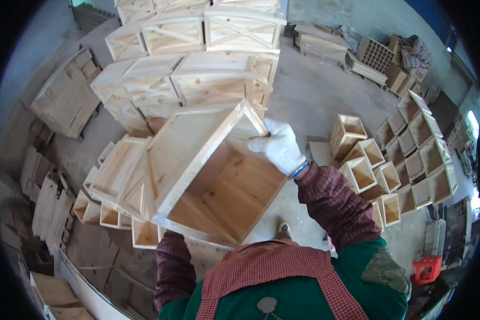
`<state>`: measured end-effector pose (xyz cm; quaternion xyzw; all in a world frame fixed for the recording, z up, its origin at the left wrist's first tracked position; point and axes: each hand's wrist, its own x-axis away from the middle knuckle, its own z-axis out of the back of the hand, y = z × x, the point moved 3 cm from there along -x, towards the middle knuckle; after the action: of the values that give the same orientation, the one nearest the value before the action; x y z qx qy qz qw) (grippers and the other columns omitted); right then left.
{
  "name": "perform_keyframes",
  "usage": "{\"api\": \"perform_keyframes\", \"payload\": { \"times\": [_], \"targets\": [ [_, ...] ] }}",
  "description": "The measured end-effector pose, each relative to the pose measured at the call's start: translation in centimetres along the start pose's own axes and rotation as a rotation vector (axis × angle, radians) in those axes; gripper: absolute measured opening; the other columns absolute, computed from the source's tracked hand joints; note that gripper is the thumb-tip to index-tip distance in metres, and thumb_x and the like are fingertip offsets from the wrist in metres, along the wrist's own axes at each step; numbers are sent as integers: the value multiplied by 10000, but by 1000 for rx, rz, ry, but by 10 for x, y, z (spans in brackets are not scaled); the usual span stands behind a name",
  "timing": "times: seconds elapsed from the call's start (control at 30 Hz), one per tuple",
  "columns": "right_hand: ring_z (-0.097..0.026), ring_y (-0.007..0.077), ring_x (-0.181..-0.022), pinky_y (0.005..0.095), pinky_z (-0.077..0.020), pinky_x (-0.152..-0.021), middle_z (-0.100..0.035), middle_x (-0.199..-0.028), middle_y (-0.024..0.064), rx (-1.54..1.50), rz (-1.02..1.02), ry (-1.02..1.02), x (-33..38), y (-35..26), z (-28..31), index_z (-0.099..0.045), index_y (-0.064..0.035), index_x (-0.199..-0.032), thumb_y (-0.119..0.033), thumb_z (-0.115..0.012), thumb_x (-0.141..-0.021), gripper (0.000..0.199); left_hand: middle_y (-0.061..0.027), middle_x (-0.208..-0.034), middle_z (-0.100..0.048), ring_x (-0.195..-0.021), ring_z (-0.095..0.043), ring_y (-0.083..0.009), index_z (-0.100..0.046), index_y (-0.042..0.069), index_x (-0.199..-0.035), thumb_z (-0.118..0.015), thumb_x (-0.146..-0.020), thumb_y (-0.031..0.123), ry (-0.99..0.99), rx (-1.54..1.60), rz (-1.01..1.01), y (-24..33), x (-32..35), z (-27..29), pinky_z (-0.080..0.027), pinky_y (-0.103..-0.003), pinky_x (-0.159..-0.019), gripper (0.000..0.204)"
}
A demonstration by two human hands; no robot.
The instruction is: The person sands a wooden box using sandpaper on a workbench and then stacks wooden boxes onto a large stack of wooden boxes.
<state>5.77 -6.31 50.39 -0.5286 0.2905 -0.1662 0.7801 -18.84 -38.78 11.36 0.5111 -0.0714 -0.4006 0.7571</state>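
A large pale wooden crate point(197, 154) is tilted in front of my body, its open side facing up toward me. My right hand point(278, 148), in a white knitted glove, is closed on the crate's rim at its far right corner. The thumb lies inside the opening, with the fingers over the outer edge. My left forearm point(174, 264), in a dark red sleeve, runs up to the crate's near left corner. The left hand itself is hidden behind the crate. Inside, the crate shows bare brown boards and no contents.
Stacked wooden crates point(213, 80) rise just beyond. Smaller open boxes point(360, 173) stand on the floor at right, beside a wall of stacked boxes point(416, 144). More boxes point(109, 213) sit at left. A red plastic stool point(426, 269) is at lower right.
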Motion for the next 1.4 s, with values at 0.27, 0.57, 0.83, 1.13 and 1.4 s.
{"api": "perform_keyframes", "payload": {
  "times": [0.27,0.57,0.83,1.13,1.4],
  "targets": [
    [-602,110,-725,247,-492,-713,-668,-855,32,-514,152,-100,-92,-9,115,-647,27,-1010,74,-621,-702,313,-112,-1292,-507,-1175,-503,-220,-435,30,-1334,-509,-960,322,410,343,-33,180,-164,54,-429,-377,-981,481],
    [-633,181,-951,303,-495,-886,-666,-1031,84,-753,409,-245,-219,48,309,-607,1,-1133,56,-550,-788,354,-73,-1261,-536,-1150,-520,-183,-450,56,-1312,-521,-959,332,522,998,-73,385,-312,-31,-434,-343,-977,454],
    [-609,194,-1006,323,-496,-869,-641,-1103,68,-375,532,-136,-303,112,427,-580,-11,-1165,-56,-492,-888,294,43,-802,-543,-728,-492,-64,-616,71,-963,-611,-917,332,398,700,-198,484,-462,-43,-454,-249,-699,266],
    [-609,209,-1009,332,-494,-867,-642,-1109,74,-186,578,-128,-507,149,549,-577,-13,-1171,-98,-491,-901,297,27,-780,-548,-710,-478,-65,-617,66,-898,-641,-877,430,382,517,-345,489,-643,-42,-409,-240,-681,365],
    [-610,222,-1012,340,-492,-866,-642,-1114,79,-81,584,-130,-667,169,440,-575,-15,-1177,-134,-489,-912,303,30,-751,-515,-702,-439,-69,-615,63,-841,-630,-876,465,417,376,-290,404,-773,0,-377,-221,-673,403]
  ]
}}
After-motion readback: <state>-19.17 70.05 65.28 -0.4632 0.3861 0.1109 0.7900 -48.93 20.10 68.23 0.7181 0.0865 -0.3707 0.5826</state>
